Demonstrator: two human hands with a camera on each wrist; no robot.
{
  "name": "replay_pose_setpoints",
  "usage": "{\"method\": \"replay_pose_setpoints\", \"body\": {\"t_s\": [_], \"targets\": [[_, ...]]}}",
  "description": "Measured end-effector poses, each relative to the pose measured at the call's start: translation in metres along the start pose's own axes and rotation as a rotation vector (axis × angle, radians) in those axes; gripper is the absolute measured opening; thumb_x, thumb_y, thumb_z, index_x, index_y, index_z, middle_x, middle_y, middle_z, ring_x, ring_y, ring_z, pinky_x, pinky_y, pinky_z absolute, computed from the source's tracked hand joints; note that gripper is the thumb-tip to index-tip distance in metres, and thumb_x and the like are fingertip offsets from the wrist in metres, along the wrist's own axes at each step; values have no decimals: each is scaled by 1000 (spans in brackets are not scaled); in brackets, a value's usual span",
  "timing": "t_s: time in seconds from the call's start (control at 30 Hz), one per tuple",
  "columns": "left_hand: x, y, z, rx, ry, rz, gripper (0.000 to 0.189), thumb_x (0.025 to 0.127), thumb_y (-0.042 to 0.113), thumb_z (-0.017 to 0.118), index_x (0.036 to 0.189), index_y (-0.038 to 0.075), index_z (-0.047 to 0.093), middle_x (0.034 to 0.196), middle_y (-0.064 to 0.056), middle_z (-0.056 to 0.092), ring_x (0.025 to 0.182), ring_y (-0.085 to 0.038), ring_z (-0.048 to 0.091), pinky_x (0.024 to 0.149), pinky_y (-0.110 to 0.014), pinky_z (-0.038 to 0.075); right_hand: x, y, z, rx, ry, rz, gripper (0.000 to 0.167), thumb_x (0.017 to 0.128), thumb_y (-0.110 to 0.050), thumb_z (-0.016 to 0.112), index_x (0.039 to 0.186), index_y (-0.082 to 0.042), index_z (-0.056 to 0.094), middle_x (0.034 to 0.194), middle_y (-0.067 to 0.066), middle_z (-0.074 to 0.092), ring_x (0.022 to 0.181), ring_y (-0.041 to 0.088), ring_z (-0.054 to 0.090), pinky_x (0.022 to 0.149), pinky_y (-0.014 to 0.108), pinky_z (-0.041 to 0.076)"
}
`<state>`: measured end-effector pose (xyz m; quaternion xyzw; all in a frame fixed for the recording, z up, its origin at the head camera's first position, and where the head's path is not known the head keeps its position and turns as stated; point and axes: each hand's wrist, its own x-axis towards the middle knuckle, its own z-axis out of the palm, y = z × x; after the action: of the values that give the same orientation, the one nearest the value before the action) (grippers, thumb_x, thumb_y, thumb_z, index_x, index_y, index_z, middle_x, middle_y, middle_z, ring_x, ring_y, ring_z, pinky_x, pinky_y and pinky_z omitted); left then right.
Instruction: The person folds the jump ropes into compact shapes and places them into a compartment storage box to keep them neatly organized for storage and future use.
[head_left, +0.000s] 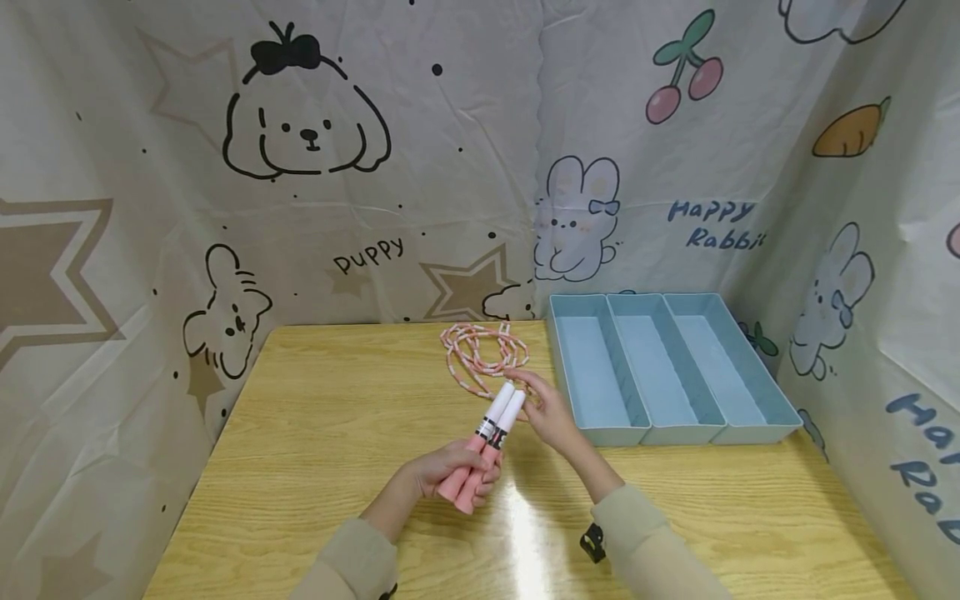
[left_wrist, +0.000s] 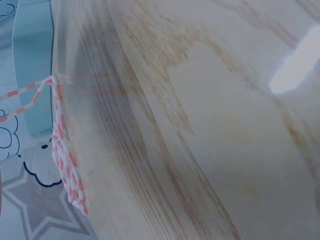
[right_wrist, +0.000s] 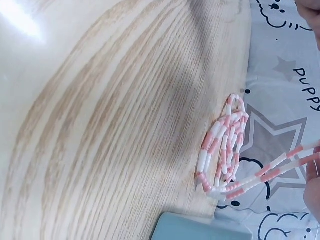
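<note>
In the head view, my left hand [head_left: 442, 468] grips the two pink-and-white handles [head_left: 491, 429] of a jump rope side by side, white ends tilted up and away. The pink-and-white beaded rope [head_left: 491, 367] lies loosely coiled at the table's back edge. My right hand [head_left: 551, 417] is beside the white ends, its thumb and fingers pinching the rope strands. The right wrist view shows two strands rising from the coil [right_wrist: 207, 145] to the fingers [right_wrist: 312, 195] at the right edge. In the left wrist view, the coil [left_wrist: 65, 160] appears at the left; the handles are out of view.
A light blue tray [head_left: 678, 435] with three long compartments stands right of the rope, near the back of the wooden table [head_left: 322, 417]. A printed cloth [head_left: 465, 167] hangs behind and along both sides.
</note>
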<state>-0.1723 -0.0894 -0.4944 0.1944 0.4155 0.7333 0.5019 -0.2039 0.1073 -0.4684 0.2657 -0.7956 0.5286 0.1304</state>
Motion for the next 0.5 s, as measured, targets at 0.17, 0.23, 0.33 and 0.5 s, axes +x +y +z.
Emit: {"method": "replay_pose_setpoints", "body": {"t_s": [0.17,0.23,0.33,0.5], "targets": [[1,1,3,-2,-12,11,17,84,3,32,100,8,39,73,2,48,61,-9,48,60,-23,42,1,4,-1,1,-3,7,26,82,17,50,107,13,56,108,28,57,101,39,55,86,45,47],[2,1,2,0,-10,9,18,84,3,31,100,8,39,73,2,48,61,-9,47,59,-23,42,1,5,-1,5,-1,15,23,84,16,49,106,14,56,105,29,57,97,37,56,83,41,49],[4,-2,-4,6,4,14,19,85,3,31,101,9,39,73,3,48,59,-8,46,58,-23,41,1,4,-2,23,-8,62,22,85,14,48,106,16,54,106,30,57,97,37,55,82,42,49],[3,8,2,5,-2,47,18,86,3,30,100,9,41,73,3,47,60,-7,46,57,-22,40,1,6,-3,65,-67,188,13,90,7,46,96,15,55,92,27,59,83,33,58,72,35,50]]}}
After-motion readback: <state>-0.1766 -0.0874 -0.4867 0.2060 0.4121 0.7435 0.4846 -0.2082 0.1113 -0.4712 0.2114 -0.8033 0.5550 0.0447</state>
